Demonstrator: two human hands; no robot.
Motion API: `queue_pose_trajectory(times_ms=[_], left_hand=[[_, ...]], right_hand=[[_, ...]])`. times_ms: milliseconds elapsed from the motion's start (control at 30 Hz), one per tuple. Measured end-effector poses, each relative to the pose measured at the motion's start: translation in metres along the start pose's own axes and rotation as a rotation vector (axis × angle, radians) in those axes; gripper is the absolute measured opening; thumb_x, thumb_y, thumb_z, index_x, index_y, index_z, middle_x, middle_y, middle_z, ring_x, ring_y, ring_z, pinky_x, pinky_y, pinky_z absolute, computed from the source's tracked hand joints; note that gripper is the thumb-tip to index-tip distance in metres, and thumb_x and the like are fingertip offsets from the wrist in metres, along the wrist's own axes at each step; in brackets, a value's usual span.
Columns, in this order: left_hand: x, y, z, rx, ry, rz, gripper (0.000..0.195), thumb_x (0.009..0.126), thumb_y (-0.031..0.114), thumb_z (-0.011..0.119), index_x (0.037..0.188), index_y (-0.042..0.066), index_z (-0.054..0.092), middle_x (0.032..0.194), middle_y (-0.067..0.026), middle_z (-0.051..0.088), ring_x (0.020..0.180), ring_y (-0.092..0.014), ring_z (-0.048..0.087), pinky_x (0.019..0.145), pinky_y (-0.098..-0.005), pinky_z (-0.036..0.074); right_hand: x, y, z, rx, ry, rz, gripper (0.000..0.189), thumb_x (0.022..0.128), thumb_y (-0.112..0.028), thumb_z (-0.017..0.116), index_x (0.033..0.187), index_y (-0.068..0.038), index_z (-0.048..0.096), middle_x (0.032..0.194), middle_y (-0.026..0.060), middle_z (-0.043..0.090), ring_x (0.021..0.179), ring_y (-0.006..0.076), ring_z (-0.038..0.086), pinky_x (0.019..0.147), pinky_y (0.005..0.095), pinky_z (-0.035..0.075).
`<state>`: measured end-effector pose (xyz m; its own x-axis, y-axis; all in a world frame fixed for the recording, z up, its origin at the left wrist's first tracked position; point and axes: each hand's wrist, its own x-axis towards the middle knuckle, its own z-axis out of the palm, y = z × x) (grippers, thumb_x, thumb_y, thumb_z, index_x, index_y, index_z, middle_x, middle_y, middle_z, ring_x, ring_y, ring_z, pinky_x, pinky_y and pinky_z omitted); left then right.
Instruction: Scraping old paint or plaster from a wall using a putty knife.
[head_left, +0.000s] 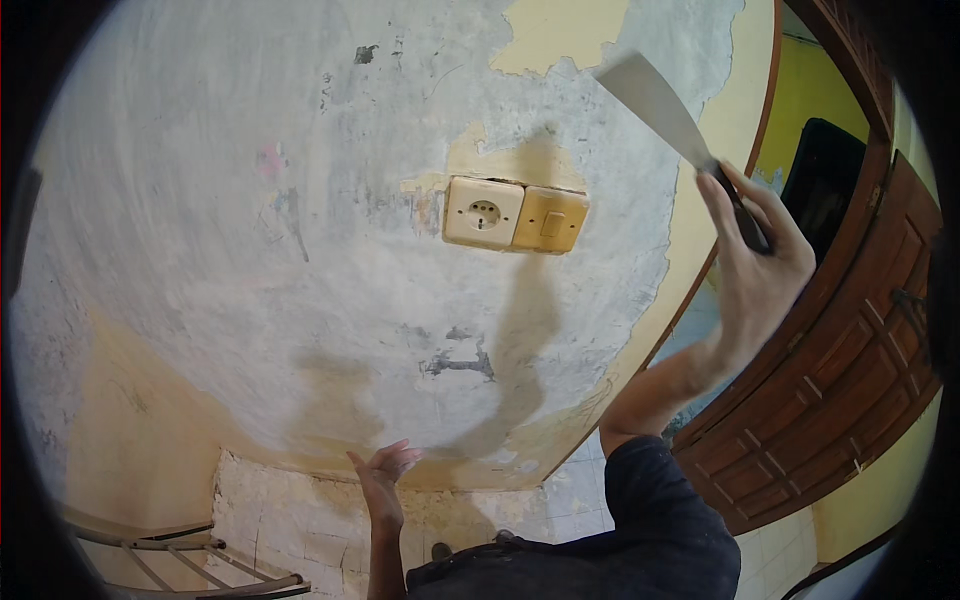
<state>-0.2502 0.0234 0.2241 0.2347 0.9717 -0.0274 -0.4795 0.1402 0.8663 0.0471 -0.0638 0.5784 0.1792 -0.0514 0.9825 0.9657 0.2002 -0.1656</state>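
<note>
My right hand (761, 240) grips the dark handle of a putty knife (660, 109). Its wide metal blade points up and left, near a ragged patch of cream paint (559, 34) on the grey, scraped wall (360, 262). Whether the blade's edge touches the wall I cannot tell. Low in the view, my left hand (386, 469) is held up with its fingers apart and nothing in it. Between the hands, a white power socket (484, 214) and a yellowed light switch (553, 221) sit side by side on the wall, with remnants of cream paint above them.
On the right, a brown panelled wooden door (817, 397) stands open beside its frame. A metal rack or ladder-like frame (180, 562) lies low at the left. Tiled floor (577, 495) and paint-flecked flooring (292, 517) run along the wall's foot.
</note>
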Motion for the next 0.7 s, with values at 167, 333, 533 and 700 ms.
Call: queue_pose_trajectory(times_ms=[167, 333, 533, 700], left_hand=[[-0.012, -0.004, -0.011, -0.032, 0.166, 0.057, 0.087, 0.095, 0.066, 0.013, 0.104, -0.003, 0.065, 0.089, -0.0154, 0.069, 0.089, -0.025, 0.065, 0.092, -0.0362, 0.045], [-0.011, -0.008, -0.003, 0.005, 0.219, 0.01, 0.086, 0.095, 0.066, 0.013, 0.102, -0.003, 0.065, 0.087, -0.0147, 0.069, 0.088, -0.025, 0.065, 0.09, -0.0352, 0.046], [0.004, -0.007, 0.029, 0.039, 0.077, 0.092, 0.086, 0.095, 0.066, 0.013, 0.099, -0.002, 0.064, 0.085, -0.0141, 0.068, 0.087, -0.026, 0.065, 0.089, -0.0357, 0.046], [0.015, -0.01, 0.059, -0.013, 0.01, 0.109, 0.085, 0.095, 0.065, 0.013, 0.097, -0.002, 0.064, 0.083, -0.0136, 0.067, 0.085, -0.026, 0.065, 0.089, -0.0362, 0.046]], right_hand=[[0.02, 0.035, 0.017, -0.118, -0.109, 0.125, 0.023, 0.077, -0.021, 0.079, 0.094, -0.006, 0.075, 0.065, 0.0047, 0.069, 0.052, 0.0064, 0.058, 0.048, 0.0178, 0.04], [0.019, 0.042, 0.002, -0.079, -0.1, -0.121, 0.024, 0.079, -0.025, 0.077, 0.096, -0.008, 0.074, 0.067, 0.0055, 0.07, 0.054, 0.0067, 0.061, 0.047, 0.0185, 0.042], [0.033, 0.032, -0.022, -0.133, -0.136, -0.128, 0.022, 0.077, -0.019, 0.079, 0.095, -0.006, 0.074, 0.07, 0.0054, 0.071, 0.057, 0.0073, 0.064, 0.045, 0.0149, 0.041], [0.041, 0.05, 0.025, -0.243, -0.155, -0.195, 0.024, 0.077, -0.023, 0.079, 0.097, -0.01, 0.074, 0.07, 0.0048, 0.07, 0.057, 0.007, 0.062, 0.048, 0.0164, 0.043]])
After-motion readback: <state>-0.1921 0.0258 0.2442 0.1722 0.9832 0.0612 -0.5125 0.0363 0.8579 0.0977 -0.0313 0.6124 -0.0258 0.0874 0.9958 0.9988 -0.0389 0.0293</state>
